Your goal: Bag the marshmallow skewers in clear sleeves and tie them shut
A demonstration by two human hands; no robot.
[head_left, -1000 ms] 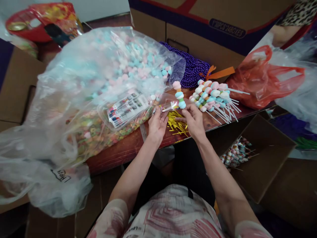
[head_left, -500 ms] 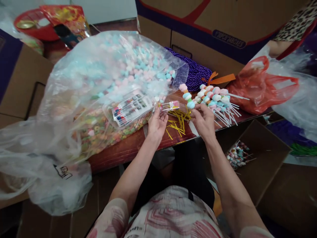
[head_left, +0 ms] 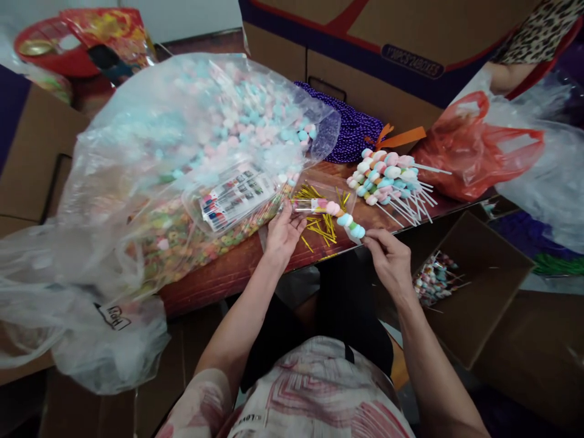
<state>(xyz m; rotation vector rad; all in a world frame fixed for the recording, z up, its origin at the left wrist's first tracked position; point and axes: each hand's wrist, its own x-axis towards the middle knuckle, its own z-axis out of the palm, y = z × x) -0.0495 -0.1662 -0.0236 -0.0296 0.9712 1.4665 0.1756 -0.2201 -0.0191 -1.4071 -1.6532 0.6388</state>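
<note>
My left hand (head_left: 283, 232) holds a small clear printed wrapper bag (head_left: 308, 205) between thumb and fingers, its mouth facing right. A skewer of pastel candies (head_left: 350, 225) lies level in my right hand (head_left: 387, 252), which pinches it at the near end; the stick is hidden by the fingers. The pink tip of the skewer meets the mouth of the bag; I cannot tell how far inside it is. Gold twist ties (head_left: 323, 231) lie loose beneath. Just beyond my right hand is a pile of candy skewers (head_left: 387, 176) with white sticks.
A big clear bag of candies (head_left: 201, 115) covers the table's left, with a plastic box of printed wrappers (head_left: 237, 198) on it. Purple beaded strings (head_left: 349, 131) and a red plastic bag (head_left: 483, 149) lie behind. An open carton (head_left: 493, 286) holds packed skewers. Another person's arm (head_left: 506, 76) shows at right.
My right hand has moved down and right, and the skewer has swung from steep to nearly level, its pink tip now at the bag's mouth. The view has shifted slightly.
</note>
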